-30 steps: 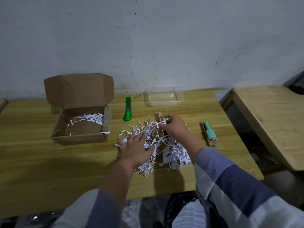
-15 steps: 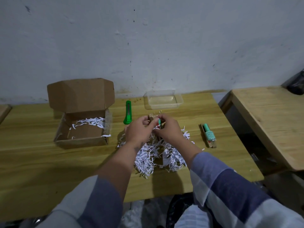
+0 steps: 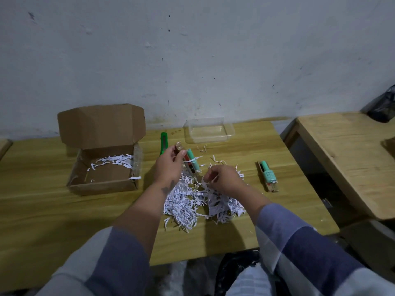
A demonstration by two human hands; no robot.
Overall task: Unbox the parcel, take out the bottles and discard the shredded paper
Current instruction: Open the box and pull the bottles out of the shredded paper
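Split apart since half a second back: left hand [image 3: 168, 165] lifted toward 11 o'clock of the pile with a second boxed bottle [image 3: 190, 162], right hand [image 3: 222, 178] dropped to the pile's 1 o'clock edge. Left fingers closed around the carton's upper end, mint cap showing just right of the thumb. Right fingers pinched on a few strands of shredded paper [image 3: 198, 199], apparently stripping them off the carton. First bottle [image 3: 268, 176] lying flat on the table [image 3: 245, 231] at 3 o'clock, well apart from the pile. Cardboard box [image 3: 102, 167] open at 9 o'clock, only a few strands inside. Green cutter [image 3: 164, 144] and clear tray [image 3: 208, 131] near 12 o'clock. Likely meaning: both visible bottles out, paper disposal not yet done.
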